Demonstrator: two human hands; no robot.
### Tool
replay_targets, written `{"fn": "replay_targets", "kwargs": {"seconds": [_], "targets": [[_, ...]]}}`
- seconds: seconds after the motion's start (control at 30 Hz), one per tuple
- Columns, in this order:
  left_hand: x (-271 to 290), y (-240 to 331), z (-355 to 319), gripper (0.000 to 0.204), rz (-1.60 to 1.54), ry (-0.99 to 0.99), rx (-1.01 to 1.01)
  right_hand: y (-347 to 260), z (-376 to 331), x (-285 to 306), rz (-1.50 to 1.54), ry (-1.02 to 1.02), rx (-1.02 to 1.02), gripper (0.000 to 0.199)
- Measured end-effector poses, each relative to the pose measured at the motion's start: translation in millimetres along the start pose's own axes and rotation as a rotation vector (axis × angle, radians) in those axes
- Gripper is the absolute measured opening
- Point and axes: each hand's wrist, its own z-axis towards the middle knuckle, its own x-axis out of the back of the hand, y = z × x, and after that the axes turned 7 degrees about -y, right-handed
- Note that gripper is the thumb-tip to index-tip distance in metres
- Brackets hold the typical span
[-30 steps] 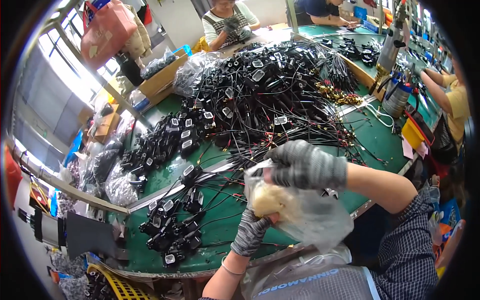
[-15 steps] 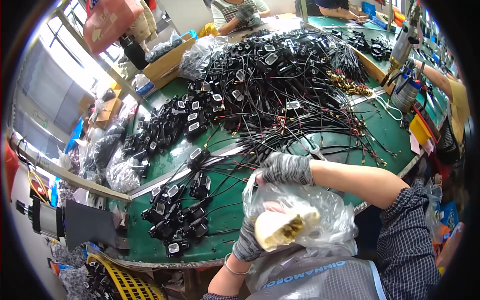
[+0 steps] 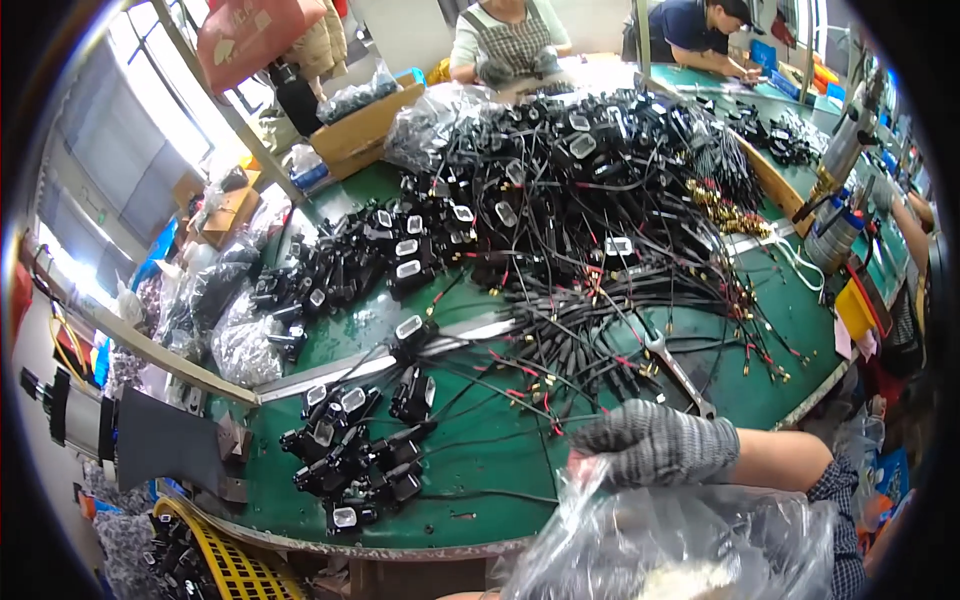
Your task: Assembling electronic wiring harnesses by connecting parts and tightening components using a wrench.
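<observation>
My right hand, in a grey knitted glove, is closed on the gathered edge of a clear plastic bag. The bag hangs crumpled below it at the lower edge. Through the film shows a pale piece of a filled bun, mostly cut off by the frame. Only a sliver of my left arm shows at the bottom edge; the left hand is out of sight. Just beyond my right hand a steel wrench lies on the green bench, beside black cables with gold and red ends.
A large heap of black cabled units covers the far bench, with a smaller cluster nearer left. Clear bags line the left edge. A yellow basket stands below. Tools stand in a holder at right. Two people work across the bench.
My left hand and the bun it held have dropped toward the lower edge, the hand leaving view. My right hand has moved right and down with the bag. The view has shifted, uncovering the wrench.
</observation>
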Motion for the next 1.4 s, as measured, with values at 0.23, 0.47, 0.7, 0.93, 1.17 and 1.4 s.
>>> {"fn": "replay_targets", "kwargs": {"seconds": [0.23,0.47,0.7,0.93,1.17,1.4], "targets": [[-0.3,-0.6,6.7,0.064,0.033,-0.052,-0.126,35.8,-76.5,-12.9,0.558,0.059,-0.082,0.036],[-16.9,-18.6,47.3,0.066,0.046,-0.184,-0.067,44.4,-129.4,-21.2,0.830,0.266,-0.180,0.037],[-43.2,-26.3,69.3,0.068,0.153,-0.286,-0.098,51.4,-162.7,-27.6,0.725,0.405,-0.057,0.039],[-43.9,-27.1,61.1,0.071,0.219,-0.247,-0.228,69.1,-148.7,-13.4,0.642,0.369,0.014,0.041],[-30.8,-37.7,56.1,0.073,0.165,-0.156,-0.431,79.4,-118.3,20.9,0.550,0.253,-0.042,0.042],[-28.6,-66.3,53.7,0.075,0.113,-0.093,-0.416,114.9,-125.0,4.8,0.593,0.300,-0.081,0.044]]}}
